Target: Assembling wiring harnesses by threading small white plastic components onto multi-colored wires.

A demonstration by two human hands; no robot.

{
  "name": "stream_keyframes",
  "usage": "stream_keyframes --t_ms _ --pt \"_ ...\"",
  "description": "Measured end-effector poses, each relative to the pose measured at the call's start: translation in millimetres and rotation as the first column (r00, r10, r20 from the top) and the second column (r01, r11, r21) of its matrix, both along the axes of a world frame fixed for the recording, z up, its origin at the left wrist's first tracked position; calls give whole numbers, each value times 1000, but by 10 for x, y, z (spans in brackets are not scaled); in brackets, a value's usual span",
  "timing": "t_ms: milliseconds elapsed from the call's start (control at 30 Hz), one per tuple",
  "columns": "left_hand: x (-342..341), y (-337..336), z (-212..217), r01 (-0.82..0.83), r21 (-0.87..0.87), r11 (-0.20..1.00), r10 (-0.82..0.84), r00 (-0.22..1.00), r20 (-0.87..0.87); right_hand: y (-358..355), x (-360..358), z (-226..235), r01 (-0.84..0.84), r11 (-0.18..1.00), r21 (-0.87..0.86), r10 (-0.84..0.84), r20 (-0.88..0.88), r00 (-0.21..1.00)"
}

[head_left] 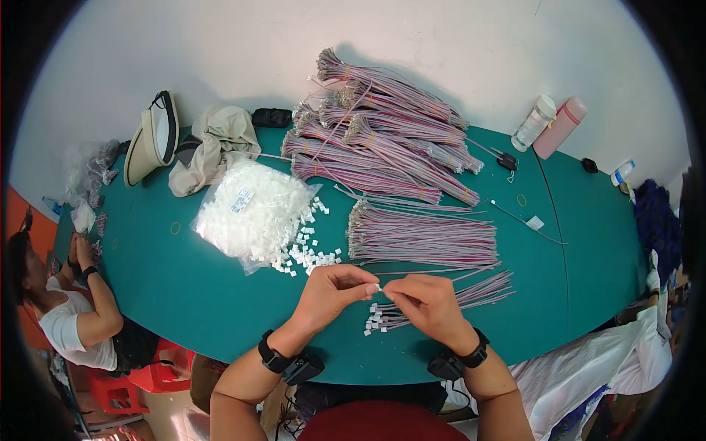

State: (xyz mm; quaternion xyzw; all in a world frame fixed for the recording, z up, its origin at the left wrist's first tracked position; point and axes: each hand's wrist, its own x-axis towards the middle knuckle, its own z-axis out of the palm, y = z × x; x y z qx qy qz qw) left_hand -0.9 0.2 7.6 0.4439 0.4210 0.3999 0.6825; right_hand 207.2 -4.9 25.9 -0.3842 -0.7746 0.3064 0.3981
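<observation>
My left hand pinches a small white plastic connector between thumb and fingertips. Meeting it from the other side, my right hand is closed on the end of a thin cable, which trails off to the right behind the fingers. Whether the cable end sits inside the connector is too small to tell. Below the hands lies a short row of cables with white connectors on their ends. Just beyond them is a flat pile of grey and pink cables. Loose white connectors are scattered left of that pile.
A clear bag of white connectors lies open on the green table. Bundled cables are stacked at the back. A white bottle, pink flask and keys stand or lie right. Another person works at the left.
</observation>
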Motion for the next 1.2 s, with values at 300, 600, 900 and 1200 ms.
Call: stream_keyframes --t_ms 300,600,900,1200 --pt "-3 -11 -35 21 95 995 -16 999 -50 -27 -13 56 26 987 -161 -32 -36 999" --pt "19 -32 -36 14 132 991 1 993 -114 -63 -55 6 52 995 -89 -51 14 999" --pt "45 -48 -67 -16 124 992 30 994 -109 -84 -103 -36 97 995 -27 -97 2 995" --pt "31 -19 -26 8 19 1000 -8 1000 26 -77 -79 43 76 990 -120 -80 -26 996"
